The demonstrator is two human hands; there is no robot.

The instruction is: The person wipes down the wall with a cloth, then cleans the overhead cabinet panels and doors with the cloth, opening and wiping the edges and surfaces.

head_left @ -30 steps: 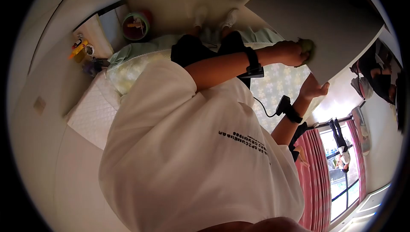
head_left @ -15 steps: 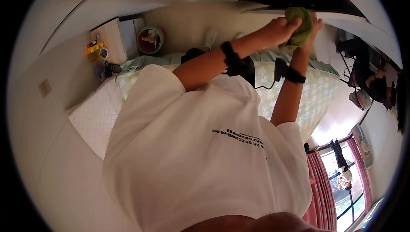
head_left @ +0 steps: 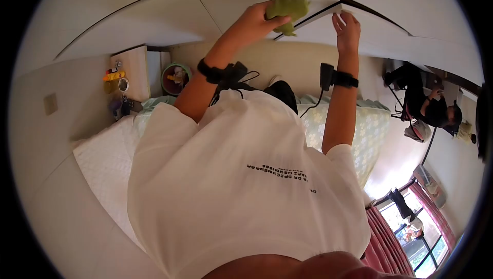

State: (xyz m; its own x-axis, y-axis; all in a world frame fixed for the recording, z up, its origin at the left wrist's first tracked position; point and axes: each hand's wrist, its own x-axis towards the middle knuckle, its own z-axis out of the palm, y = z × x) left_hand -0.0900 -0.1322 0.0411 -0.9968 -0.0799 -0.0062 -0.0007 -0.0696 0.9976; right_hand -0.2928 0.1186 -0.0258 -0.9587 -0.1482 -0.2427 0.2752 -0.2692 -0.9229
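A green cloth (head_left: 288,13) hangs bunched in the left hand (head_left: 260,20), clasped between thumb and fingers, in front of the white panels (head_left: 226,9). The right hand (head_left: 348,33) is raised just beside it, fingers curled narrowly at the corner of a tilted white panel (head_left: 380,37); I cannot tell whether they pinch that corner or merely touch it. Each wrist wears a black band (head_left: 345,79) with a small box attached. Below the arms is a white printed shirt (head_left: 241,212), with a patterned bed cover (head_left: 372,125) behind it. Past the bed's far left corner stand a bin (head_left: 163,79) and a wooden cabinet (head_left: 136,73), with a yellow bottle (head_left: 114,76) near the cabinet's outer edge. Well apart, on the right, a person in black (head_left: 436,107) sits.
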